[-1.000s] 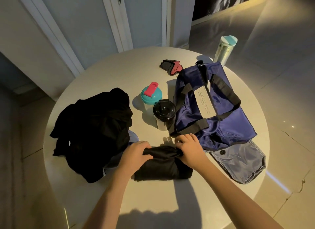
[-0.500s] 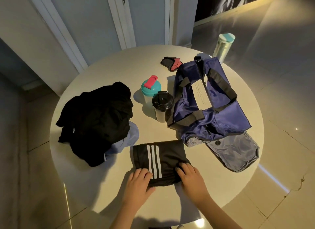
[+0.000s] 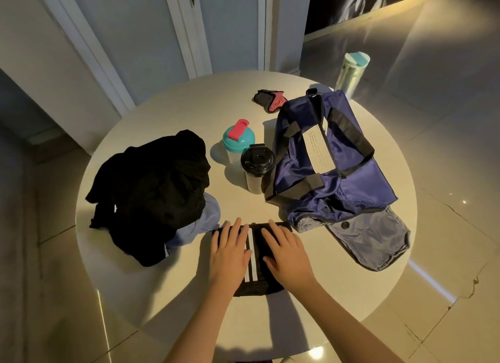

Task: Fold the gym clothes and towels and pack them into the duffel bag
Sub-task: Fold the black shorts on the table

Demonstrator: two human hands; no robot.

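A round white tabletop (image 3: 338,289) is filling the middle of the frame and is carrying everything. A navy blue fabric duffel bag with black straps (image 3: 349,197) is lying slumped at centre right, its top gaping open towards the upper right. A loose heap of black clothes (image 3: 154,189) is sprawling at centre left, well apart from the bag. A grey fabric flap with a round snap (image 3: 376,241) is spreading flat from the bag's lower end towards the lower right edge of the tabletop.

A folded black garment with white stripes (image 3: 258,247) is lying flat just below centre, between the heap and the grey flap, outside the bag. The left hand (image 3: 230,251) and the right hand (image 3: 286,254) are resting side by side on top of it, palms down; the fingers (image 3: 235,227) of both are lying straight and slightly spread, pressing on the cloth and gripping nothing. A light blue cloth (image 3: 205,222) is peeking out from under the heap, just left of the folded garment.

A clear shaker cup with a black lid (image 3: 257,168) is standing against the bag's left side, and a shaker with a teal lid and pink cap (image 3: 238,140) is standing just beside it, up and to the left. A pale green bottle with a teal top (image 3: 350,73) is standing at the upper right edge. A black and pink glove (image 3: 270,99) is lying near the bag's upper end
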